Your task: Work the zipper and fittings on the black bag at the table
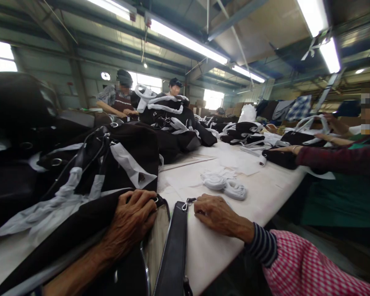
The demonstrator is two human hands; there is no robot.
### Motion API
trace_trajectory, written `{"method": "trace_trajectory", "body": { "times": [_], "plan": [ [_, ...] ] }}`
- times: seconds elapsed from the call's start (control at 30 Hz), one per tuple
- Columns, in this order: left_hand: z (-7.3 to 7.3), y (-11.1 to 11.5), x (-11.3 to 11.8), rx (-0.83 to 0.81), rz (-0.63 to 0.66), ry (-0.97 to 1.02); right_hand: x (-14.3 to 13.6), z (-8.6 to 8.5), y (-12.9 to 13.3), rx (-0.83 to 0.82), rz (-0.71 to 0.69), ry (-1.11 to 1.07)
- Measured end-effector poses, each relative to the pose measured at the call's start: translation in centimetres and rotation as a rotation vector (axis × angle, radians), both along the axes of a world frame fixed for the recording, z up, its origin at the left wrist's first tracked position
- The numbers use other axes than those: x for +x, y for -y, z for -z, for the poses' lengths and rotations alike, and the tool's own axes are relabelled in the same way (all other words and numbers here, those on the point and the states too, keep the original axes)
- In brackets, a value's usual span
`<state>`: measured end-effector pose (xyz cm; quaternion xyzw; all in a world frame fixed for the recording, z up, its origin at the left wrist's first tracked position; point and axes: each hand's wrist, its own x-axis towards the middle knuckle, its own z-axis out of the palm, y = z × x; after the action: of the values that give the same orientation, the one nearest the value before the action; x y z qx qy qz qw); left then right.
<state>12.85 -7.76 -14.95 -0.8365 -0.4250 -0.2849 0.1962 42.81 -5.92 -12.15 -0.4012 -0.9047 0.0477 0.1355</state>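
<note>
left hand (137, 214): fingers bent over black zippered bag (128, 263), beside its open zipper (146, 267); whether they grip, cannot tell | right hand (217, 213): fingers curled, tips at the metal snap hook (185, 206) topping the black strap (174, 250); whether pinched, cannot tell | black strap: between the hands, running nearward along the bag's right side

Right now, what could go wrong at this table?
The zipper on the open bag might snag the pale lining beside it. The metal clasp near the right hand could scratch the black strap. The piled bags might slump toward the left hand.
</note>
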Motion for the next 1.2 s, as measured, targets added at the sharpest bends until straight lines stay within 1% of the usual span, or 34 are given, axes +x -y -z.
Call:
{"method": "trace_trajectory", "body": {
  "times": [0.1,0.17,0.3,0.4,0.73,0.9,1.07,1.2],
  "plan": [
    [-0.1,0.0,0.1,0.011,0.007,0.012,1.2,-0.4,1.3,-0.012,0.073,-0.13],
    [-0.1,0.1,0.1,0.013,0.007,0.009,1.8,-0.5,1.5,-0.029,0.137,-0.175],
    [-0.2,0.1,0.1,0.026,0.003,-0.004,2.2,-0.4,1.2,-0.057,0.206,-0.138],
    [-0.1,0.0,0.0,0.014,0.005,-0.012,2.1,-0.4,1.1,-0.045,0.237,-0.081],
    [-0.2,0.0,0.1,0.009,-0.008,0.005,2.0,-0.3,1.2,-0.02,0.284,0.004],
    [-0.2,0.1,0.1,0.005,-0.02,0.024,0.8,-0.5,0.4,-0.029,0.332,0.065],
    [-0.4,0.3,0.0,0.005,-0.026,0.039,-0.9,-0.2,-1.1,-0.029,0.288,0.056],
    [-0.6,0.4,0.1,-0.027,-0.032,0.077,-1.1,-0.7,-1.0,-0.018,0.289,0.067]
  ]
}}
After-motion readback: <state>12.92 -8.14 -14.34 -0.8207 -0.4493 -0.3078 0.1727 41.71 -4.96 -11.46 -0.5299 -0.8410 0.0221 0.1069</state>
